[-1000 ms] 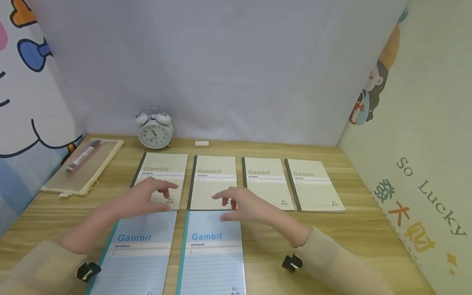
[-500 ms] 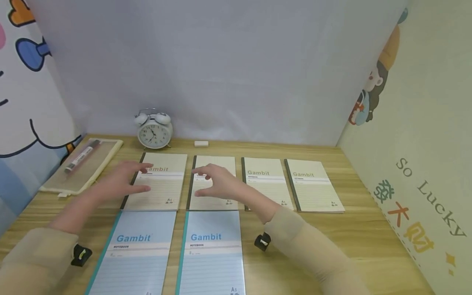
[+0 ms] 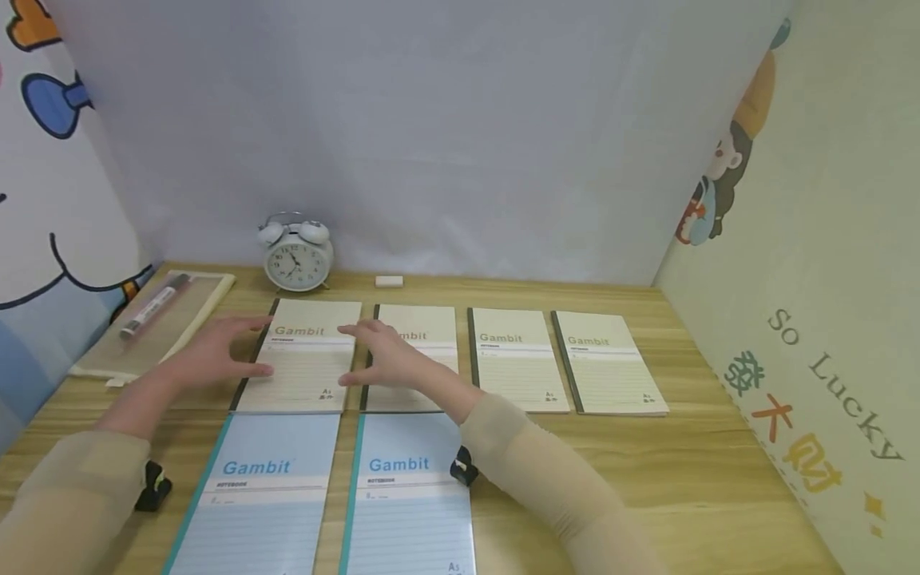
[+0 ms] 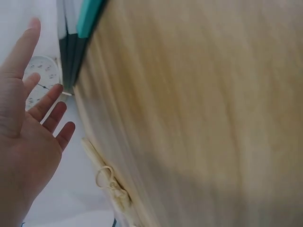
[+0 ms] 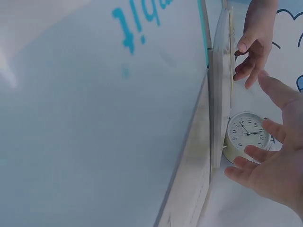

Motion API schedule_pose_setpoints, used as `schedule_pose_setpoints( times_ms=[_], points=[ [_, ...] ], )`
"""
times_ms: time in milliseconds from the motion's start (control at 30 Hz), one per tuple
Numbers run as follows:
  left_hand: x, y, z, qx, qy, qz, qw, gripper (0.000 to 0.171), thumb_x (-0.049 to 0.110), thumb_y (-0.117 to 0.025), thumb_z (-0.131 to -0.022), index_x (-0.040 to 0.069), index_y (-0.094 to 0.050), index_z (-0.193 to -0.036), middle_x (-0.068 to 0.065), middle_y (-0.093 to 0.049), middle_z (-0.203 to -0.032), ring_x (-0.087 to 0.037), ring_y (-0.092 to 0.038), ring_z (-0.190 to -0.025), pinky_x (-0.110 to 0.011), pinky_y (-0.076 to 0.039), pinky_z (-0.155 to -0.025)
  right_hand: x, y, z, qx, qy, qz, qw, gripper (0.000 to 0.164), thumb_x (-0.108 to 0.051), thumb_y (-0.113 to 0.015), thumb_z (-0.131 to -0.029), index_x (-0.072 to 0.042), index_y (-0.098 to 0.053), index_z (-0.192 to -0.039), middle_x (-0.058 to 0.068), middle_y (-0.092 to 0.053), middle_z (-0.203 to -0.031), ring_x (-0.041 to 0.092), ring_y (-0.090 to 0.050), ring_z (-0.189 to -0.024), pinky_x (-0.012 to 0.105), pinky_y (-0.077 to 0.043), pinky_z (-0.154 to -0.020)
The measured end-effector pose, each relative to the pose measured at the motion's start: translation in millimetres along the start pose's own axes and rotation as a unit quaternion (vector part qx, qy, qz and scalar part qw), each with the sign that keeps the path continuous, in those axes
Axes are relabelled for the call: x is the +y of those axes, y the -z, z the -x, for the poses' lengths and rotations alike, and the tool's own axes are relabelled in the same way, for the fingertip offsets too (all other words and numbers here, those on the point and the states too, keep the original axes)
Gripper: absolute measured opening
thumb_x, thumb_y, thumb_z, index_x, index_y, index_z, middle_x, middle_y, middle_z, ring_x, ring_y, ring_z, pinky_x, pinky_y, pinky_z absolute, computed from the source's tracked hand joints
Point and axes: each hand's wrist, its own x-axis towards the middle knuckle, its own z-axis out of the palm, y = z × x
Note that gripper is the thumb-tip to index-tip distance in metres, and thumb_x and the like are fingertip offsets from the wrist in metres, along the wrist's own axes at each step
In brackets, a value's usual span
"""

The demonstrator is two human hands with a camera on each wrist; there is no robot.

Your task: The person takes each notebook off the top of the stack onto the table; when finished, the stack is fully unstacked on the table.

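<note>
On the wooden table [image 3: 575,487], the far-left cream notebook [image 3: 305,363] is lying flat. Left hand [image 3: 204,355] and right hand [image 3: 391,359] are now flanking it, the right having shifted left; both are hovering half-spread, gripping nothing. Work is seemingly centring on this notebook.

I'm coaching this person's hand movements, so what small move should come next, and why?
Probably bring both hands inward to the sides of the leftmost cream rectangular paper notebook with a dark spine. The left hand is open at its left side, the right hand open at its right, and neither appears to grip anything.
</note>
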Motion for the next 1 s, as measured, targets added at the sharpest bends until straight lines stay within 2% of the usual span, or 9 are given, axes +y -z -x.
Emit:
schedule_pose_setpoints(
  times_ms=[167,433,700,1000],
  points=[
    [-7.0,0.1,-1.1,-0.01,0.02,0.016,0.9996,0.104,0.059,-0.072,-0.073,-0.001,-0.029,-0.145,-0.03,-0.041,-0.137,-0.049,-0.029,-0.129,-0.066,-0.02,-0.103,3,-8,-10,-0.005,-0.027,-0.004,1.0,0.081,-0.046,-0.068,-0.083,-0.023,-0.028,-0.149,0.013,-0.018,-0.156,0.03,-0.021,-0.142,0.042,-0.028,-0.112],
    [-9.5,-4.0,-5.3,-0.032,0.033,0.01,0.9989,0.111,0.063,-0.071,-0.071,-0.005,-0.025,-0.146,-0.032,-0.037,-0.139,-0.049,-0.029,-0.129,-0.064,-0.023,-0.103,11,-15,-19,-0.032,-0.053,0.004,0.998,0.081,-0.05,-0.067,-0.083,-0.023,-0.03,-0.149,0.011,-0.022,-0.155,0.028,-0.022,-0.142,0.041,-0.024,-0.114],
    [-11.8,-4.9,-8.7,-0.026,0.029,-0.011,0.9992,0.106,0.057,-0.074,-0.072,-0.011,-0.031,-0.141,-0.034,-0.042,-0.133,-0.049,-0.036,-0.122,-0.063,-0.03,-0.099,13,-23,-22,-0.032,-0.043,0.04,0.998,0.076,-0.054,-0.062,-0.085,-0.021,-0.035,-0.147,0.007,-0.031,-0.152,0.031,-0.018,-0.143,0.044,-0.013,-0.116],
    [-10.8,-5.8,-9.3,-0.041,0.033,-0.012,0.9985,0.104,0.055,-0.074,-0.072,-0.014,-0.033,-0.138,-0.037,-0.039,-0.134,-0.052,-0.034,-0.123,-0.063,-0.029,-0.1,10,-23,-21,-0.037,-0.058,0.032,0.997,0.073,-0.051,-0.064,-0.085,-0.021,-0.036,-0.146,0.005,-0.032,-0.152,0.03,-0.016,-0.144,0.044,-0.011,-0.117]
  ],
)
